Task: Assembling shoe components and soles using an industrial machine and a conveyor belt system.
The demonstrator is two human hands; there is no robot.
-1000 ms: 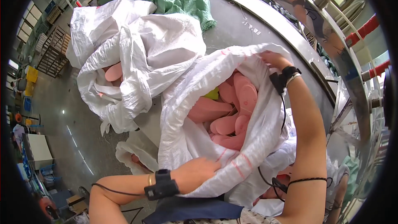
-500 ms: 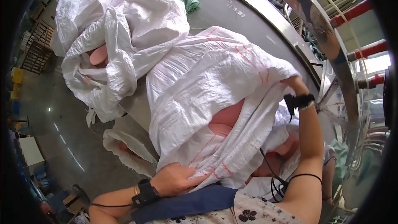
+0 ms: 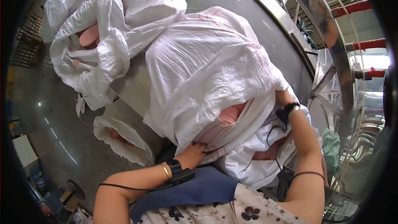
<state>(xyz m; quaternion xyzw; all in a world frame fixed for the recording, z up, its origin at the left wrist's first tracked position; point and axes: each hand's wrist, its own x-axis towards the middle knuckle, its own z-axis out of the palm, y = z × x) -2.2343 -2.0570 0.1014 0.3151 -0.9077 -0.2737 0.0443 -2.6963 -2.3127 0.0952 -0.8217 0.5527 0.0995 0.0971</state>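
On the tabletop [image 3: 251, 12], our right hand [image 3: 284, 98] grips the sack [image 3: 195, 70]; our left hand [image 3: 191, 156], its hold unclear, might slip, spilling pink pieces [image 3: 230, 115] between.

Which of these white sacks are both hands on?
The large, red-lined middle sack: the left hand's grip is at its near edge, the right hand's grip at its right edge. The upper-left sack and small lower-left sack have neither.

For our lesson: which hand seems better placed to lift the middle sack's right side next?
Probably the right hand, touching that side of the sack; the left hand is at its lower edge.
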